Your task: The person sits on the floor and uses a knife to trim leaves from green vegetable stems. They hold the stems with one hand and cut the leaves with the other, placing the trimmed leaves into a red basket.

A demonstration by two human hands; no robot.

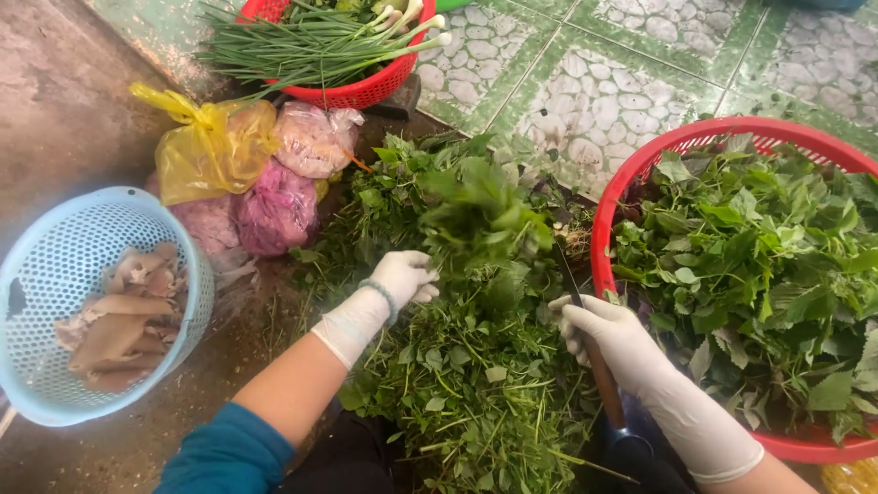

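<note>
A heap of leafy green herbs (476, 366) lies on the floor in front of me. My left hand (402, 276), in a white glove, is closed around a bunch of green herbs (480, 215) and lifts it above the heap. My right hand (608, 338), also gloved, grips a knife (594, 366) by its brown handle; the dark blade points up toward the bunch. To the right stands a red basket (640, 169) filled with picked green leaves (759, 265).
A light blue basket (55, 247) at left holds brownish pieces. Behind it lie a yellow plastic bag (206, 151) and clear bags of pink and purple produce (279, 210). Another red basket (366, 91) with green onions stands at the back. Green patterned tiles (594, 82) cover the floor behind.
</note>
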